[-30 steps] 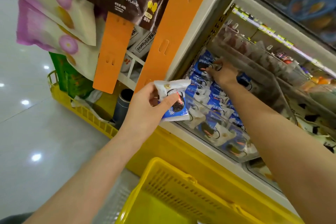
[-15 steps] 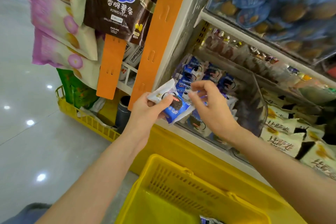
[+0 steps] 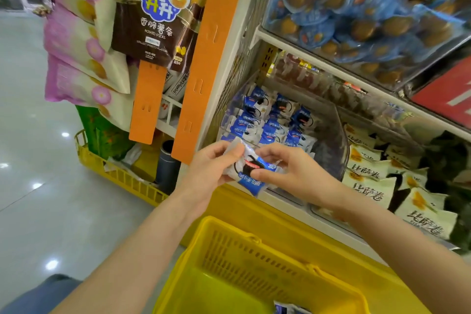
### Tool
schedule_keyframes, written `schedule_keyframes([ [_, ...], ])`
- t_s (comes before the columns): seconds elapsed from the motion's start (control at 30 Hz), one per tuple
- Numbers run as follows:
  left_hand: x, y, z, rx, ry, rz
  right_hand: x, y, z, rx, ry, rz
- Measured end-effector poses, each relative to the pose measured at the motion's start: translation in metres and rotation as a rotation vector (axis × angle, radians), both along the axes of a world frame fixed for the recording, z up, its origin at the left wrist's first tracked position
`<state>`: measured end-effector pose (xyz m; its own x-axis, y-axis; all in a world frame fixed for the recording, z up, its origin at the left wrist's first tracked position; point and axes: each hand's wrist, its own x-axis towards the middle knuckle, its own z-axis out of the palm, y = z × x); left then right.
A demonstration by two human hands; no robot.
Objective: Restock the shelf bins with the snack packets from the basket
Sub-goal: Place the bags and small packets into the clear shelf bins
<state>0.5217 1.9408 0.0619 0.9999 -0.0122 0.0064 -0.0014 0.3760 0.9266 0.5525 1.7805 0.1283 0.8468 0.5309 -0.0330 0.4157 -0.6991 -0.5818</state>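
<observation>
Nearest me, the yellow basket [image 3: 254, 262] sits low in front. Only one blue-and-white spare packet [image 3: 288, 310] shows at its bottom edge, and the near part is cut off from view.

Above it, my left hand [image 3: 209, 173] pinches a small bunch of snack packets [image 3: 251, 176] between thumb and curled fingers. My right hand [image 3: 293, 171] pinches the same bunch from the other side, thumb below and fingertips on top, as if to peel one off. The bunch hangs just in front of the shelf edge and is not yet in the bin.

Beyond it, the clear bin [image 3: 331, 135] already holds rows of matching stocked packets [image 3: 267, 122]. They are packed toward its left and back and thin out toward the right front.

I judge the restock well along. What is left is this handful and whatever remains in the basket.
</observation>
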Motion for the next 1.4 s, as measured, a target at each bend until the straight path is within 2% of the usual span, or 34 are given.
schedule_keyframes([
  [0.03, 0.001, -0.003, 0.001, -0.048, 0.006, -0.011, 0.002, -0.001, 0.001, 0.005, -0.001, -0.005],
  [0.1, 0.004, -0.006, 0.004, -0.121, 0.01, -0.034, 0.004, -0.003, 0.001, 0.153, 0.076, -0.073],
  [0.2, 0.006, -0.009, 0.005, -0.058, 0.027, -0.027, 0.009, -0.005, -0.004, 0.364, 0.241, -0.246],
  [0.27, 0.007, -0.01, 0.004, 0.091, -0.012, 0.041, 0.013, -0.008, -0.007, 0.349, 0.235, -0.247],
  [0.4, 0.011, -0.004, 0.006, 0.66, -0.255, 0.13, 0.018, -0.01, 0.0, 0.167, -0.022, -0.098],
  [0.47, 0.015, -0.004, 0.01, 0.793, -0.328, 0.111, 0.02, -0.007, 0.006, 0.026, -0.148, 0.006],
  [0.53, 0.021, -0.005, 0.013, 0.845, -0.38, 0.112, 0.029, -0.007, 0.013, -0.058, -0.188, 0.036],
  [0.6, 0.032, -0.003, 0.014, 0.896, -0.427, 0.175, 0.048, -0.01, 0.02, -0.023, -0.218, -0.062],
  [0.73, 0.054, 0.001, 0.006, 1.141, -0.535, 0.272, 0.103, -0.011, 0.02, 0.13, -0.292, -0.428],
  [0.87, 0.064, 0.0, -0.008, 1.45, -0.637, 0.245, 0.151, 0.016, -0.012, 0.089, -0.244, -0.409],
  [0.93, 0.066, 0.002, -0.011, 1.475, -0.677, 0.28, 0.169, 0.028, -0.027, 0.093, -0.176, -0.395],
  [1.03, 0.068, 0.003, -0.014, 1.458, -0.735, 0.318, 0.195, 0.034, -0.034, 0.21, -0.126, -0.48],
  [1.1, 0.07, 0.004, -0.015, 1.443, -0.761, 0.334, 0.21, 0.032, -0.034, 0.247, -0.156, -0.533],
  [1.23, 0.072, 0.005, -0.017, 1.44, -0.77, 0.342, 0.222, 0.031, -0.044, 0.127, -0.183, -0.436],
  [1.4, 0.072, 0.005, -0.016, 1.446, -0.761, 0.336, 0.22, 0.035, -0.053, 0.096, -0.348, -0.433],
])
